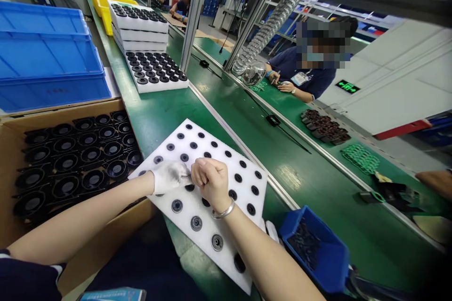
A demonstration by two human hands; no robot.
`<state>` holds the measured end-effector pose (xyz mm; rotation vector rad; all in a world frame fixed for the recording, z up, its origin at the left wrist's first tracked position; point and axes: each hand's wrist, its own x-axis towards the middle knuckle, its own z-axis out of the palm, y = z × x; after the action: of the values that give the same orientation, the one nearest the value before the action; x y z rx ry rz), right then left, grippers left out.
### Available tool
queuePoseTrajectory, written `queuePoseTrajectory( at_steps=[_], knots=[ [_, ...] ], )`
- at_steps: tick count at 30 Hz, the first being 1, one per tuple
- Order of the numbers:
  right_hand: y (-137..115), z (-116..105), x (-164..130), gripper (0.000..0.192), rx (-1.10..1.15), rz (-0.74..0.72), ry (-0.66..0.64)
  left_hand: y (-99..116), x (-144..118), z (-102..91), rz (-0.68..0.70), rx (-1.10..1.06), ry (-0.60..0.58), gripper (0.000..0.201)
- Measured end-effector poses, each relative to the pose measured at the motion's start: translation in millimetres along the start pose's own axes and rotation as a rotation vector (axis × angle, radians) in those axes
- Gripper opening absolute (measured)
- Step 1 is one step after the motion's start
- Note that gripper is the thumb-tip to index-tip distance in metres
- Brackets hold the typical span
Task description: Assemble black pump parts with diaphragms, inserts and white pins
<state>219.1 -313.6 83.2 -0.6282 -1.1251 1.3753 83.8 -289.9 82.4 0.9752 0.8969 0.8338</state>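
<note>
Green bench tops point(155, 113) ran through the workshop before you, split lengthwise by metal rails. Your right hand point(211, 181) was bare and curled into a fist, a silver bracelet point(223, 209) at the wrist; what it might have held was hidden. Your left hand point(171, 177), white-gloved, had its fingers drawn together right beside that fist, and whether they gripped anything could not be made out.

Both were over a white foam tray point(208, 225) that lay aslant on the bench, its rows filled with black round parts point(196, 223). Just beyond its right corner you had a blue bin point(332, 268) of small dark pieces point(305, 242). To your left, a cardboard carton point(7, 127) held rows of black ring-shaped housings point(92, 153), with blue crates point(45, 51) behind it. Farther up the bench were another loaded foam tray point(158, 68), a pile of foam trays point(141, 35) and yellow crates point(102, 0). Across from you, a co-worker in navy point(303, 75) sat near a clear flexible duct point(271, 28).
</note>
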Motion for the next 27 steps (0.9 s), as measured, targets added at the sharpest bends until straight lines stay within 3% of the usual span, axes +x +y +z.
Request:
queuePoseTrajectory(
  at_steps=[3,6,8,10,14,18,20,23,27],
  knots=[
    [4.1,-4.0,-4.0,0.051,-0.048,-0.029,-0.076,4.4,-1.8,-4.2,-0.02,0.066,-0.035,0.024],
    [3.8,-7.5,-5.0,0.053,-0.152,-0.001,-0.278,9.5,-5.2,-17.6,-0.033,0.115,-0.043,0.032],
    [4.2,-9.2,-3.6,0.054,-0.173,0.048,-0.389,11.5,-8.2,-27.6,-0.037,0.111,-0.001,0.022],
    [5.2,-10.2,-1.1,0.054,-0.116,0.085,-0.378,11.9,-11.4,-35.0,-0.061,0.044,0.081,0.012],
    [4.7,-8.9,2.7,0.056,-0.037,0.115,-0.27,9.0,-16.2,-39.2,-0.207,-0.229,0.167,0.026],
    [3.2,-3.6,1.6,0.052,-0.239,0.137,-0.503,1.2,-17.8,-35.2,-0.212,-0.308,0.139,0.017],
    [5.1,-2.3,0.3,0.052,-0.225,0.14,-0.463,-3.4,-17.1,-32.9,-0.178,-0.329,0.158,0.019],
    [10.0,-3.4,-3.2,0.056,-0.112,0.128,-0.274,-7.3,-15.3,-30.3,-0.137,-0.339,0.204,0.024],
    [15.7,-5.7,-8.6,0.053,-0.142,0.119,-0.256,-6.5,-19.3,-27.1,-0.121,-0.367,0.259,0.02]
  ],
)
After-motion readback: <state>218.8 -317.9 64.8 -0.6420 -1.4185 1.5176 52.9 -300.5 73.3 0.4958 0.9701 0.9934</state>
